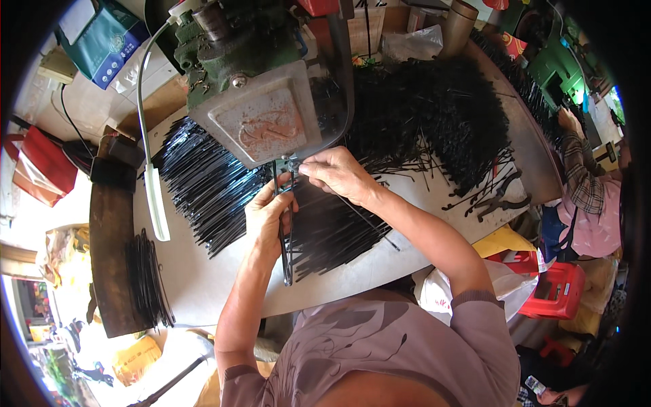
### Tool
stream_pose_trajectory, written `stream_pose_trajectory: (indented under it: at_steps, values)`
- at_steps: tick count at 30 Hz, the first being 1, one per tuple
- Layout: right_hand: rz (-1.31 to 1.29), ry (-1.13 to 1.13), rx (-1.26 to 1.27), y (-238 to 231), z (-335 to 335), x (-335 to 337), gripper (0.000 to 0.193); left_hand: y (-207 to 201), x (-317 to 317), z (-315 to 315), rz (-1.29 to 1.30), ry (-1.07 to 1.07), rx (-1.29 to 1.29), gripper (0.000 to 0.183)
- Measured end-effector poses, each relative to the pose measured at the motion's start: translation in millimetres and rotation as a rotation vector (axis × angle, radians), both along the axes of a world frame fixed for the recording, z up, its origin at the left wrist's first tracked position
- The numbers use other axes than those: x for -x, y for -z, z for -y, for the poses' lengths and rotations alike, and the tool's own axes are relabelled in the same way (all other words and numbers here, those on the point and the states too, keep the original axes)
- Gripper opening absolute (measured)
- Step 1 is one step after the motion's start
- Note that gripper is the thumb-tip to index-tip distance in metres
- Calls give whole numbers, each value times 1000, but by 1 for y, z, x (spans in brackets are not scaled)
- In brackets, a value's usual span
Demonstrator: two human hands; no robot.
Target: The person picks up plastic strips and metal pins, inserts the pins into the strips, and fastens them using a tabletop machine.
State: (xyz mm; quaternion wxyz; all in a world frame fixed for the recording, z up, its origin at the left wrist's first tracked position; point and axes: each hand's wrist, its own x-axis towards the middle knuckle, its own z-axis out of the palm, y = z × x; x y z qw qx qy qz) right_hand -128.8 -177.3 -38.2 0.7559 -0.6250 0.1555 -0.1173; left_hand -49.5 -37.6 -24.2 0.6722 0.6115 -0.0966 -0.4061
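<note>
My left hand (268, 211) is closed around long, thin black rods (285, 254) that run toward the table's near edge. Their upper ends reach up under the head of a green machine with a worn grey cover plate (261, 122). To its right, my right hand (339, 175) pinches a slender black rod (366, 220), which slants down to the right from the fingers. The right fingertips are at the small metal tip (291, 163) below the machine's cover. Exactly how the rods meet that tip is hidden by my fingers.
Black rods lie in a row (210, 190) on the left; a tangled heap (434, 115) covers the back right. Pliers (503, 198) rest near the right edge. A white lamp (156, 203) hangs left. Another person (593, 224) works at far right, beyond a red stool (556, 288).
</note>
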Motion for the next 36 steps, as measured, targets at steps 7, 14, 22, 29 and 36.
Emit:
stream_pose_trajectory:
  at_steps: [7,14,22,29,36]
  values:
    - [-113,29,-118,-13,-4,6,17,0,-9,-11,66,120,-5,10]
    - [-44,7,-180,-9,-12,11,17,5,-3,-9,28,153,19,14]
    - [24,130,-97,-3,-23,-2,19,13,4,4,-2,28,132,11]
    - [5,172,-72,-1,-26,-6,19,17,4,9,37,-25,117,10]
    - [-4,207,-37,-1,-29,-7,20,14,2,10,59,-27,85,11]
